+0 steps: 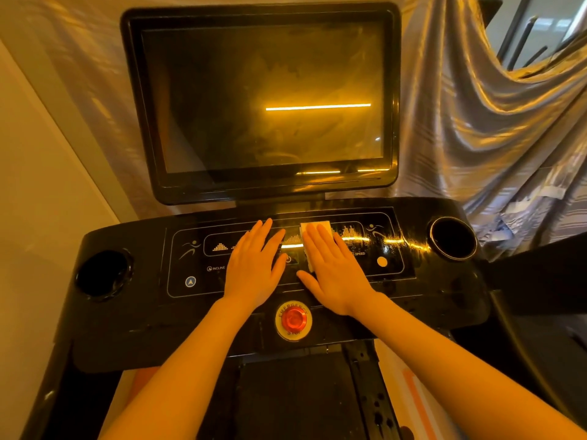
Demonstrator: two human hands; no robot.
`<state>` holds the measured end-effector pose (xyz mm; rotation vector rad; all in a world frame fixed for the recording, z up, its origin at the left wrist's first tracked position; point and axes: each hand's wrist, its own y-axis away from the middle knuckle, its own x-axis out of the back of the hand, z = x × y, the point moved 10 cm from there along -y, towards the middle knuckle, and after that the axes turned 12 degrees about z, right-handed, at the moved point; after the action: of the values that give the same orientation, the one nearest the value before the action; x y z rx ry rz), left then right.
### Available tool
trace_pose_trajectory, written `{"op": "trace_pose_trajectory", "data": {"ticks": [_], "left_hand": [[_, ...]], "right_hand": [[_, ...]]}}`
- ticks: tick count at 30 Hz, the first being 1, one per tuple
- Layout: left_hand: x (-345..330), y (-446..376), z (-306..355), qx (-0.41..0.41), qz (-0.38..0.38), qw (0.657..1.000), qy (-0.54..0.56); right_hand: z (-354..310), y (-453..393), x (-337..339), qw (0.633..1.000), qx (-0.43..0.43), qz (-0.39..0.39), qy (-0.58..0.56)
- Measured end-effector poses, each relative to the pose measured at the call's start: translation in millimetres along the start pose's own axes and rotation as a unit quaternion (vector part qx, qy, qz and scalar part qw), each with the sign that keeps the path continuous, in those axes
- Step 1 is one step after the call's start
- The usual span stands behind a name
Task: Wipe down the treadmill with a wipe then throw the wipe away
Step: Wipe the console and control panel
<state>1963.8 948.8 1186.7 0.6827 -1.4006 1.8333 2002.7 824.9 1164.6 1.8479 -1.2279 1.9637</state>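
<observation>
Left hand: the left hand (pixel 254 268) is laid flat on the console (pixel 444 281), fingers straight and slightly spread; nothing is held.
Right hand: the right hand (pixel 333 271) is pressed flat on the wipe (pixel 314 228), fingers straight and together, thumb out to the side.
Wipe: a white folded wipe is pinned under the right palm against the middle of the control panel; its far edge and left edge are seen past the fingers.
Console: glossy black, marked INCLINE at the left and SPEED at the right; a cup holder (pixel 103 274) is set at each end.
Stop button: a red stop button (pixel 293 319) is seen just below and between the two wrists.
Screen: a dark screen (pixel 260 96) is mounted upright behind the console; smears and a light bar are reflected in it.
Backdrop: a draped shiny sheet (pixel 492 122) is hung behind the treadmill.
</observation>
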Motion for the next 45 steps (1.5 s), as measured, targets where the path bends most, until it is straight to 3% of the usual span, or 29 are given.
{"op": "trace_pose_trajectory", "data": {"ticks": [7,17,28,36,40,42,45], "left_hand": [[9.6,5.0,-22.1,0.011,0.004,1.0,-0.025],[10.0,6.3,-25.1,0.014,0.019,1.0,-0.009],[11.5,7.5,-25.0,0.019,0.014,1.0,0.001],[11.6,7.8,-24.7,0.023,0.017,1.0,-0.004],[11.0,7.7,-25.1,0.025,0.014,1.0,-0.007],[10.8,7.6,-24.8,0.021,0.012,1.0,-0.011],[10.7,7.6,-26.3,0.019,0.01,1.0,-0.011]], "right_hand": [[8.0,-53.2,-1.0,0.999,-0.023,-0.003,0.025],[-19.2,-0.2,-5.4,1.0,-0.021,0.016,-0.007],[-2.3,-55.7,-4.9,0.998,-0.051,0.016,0.022],[-27.6,23.8,-2.7,0.999,-0.028,0.011,-0.029],[-29.1,40.6,0.7,0.997,-0.039,0.046,-0.056],[-26.8,38.1,5.0,0.994,-0.049,0.085,-0.05],[-27.4,38.4,-0.7,0.995,-0.054,0.084,-0.009]]}}
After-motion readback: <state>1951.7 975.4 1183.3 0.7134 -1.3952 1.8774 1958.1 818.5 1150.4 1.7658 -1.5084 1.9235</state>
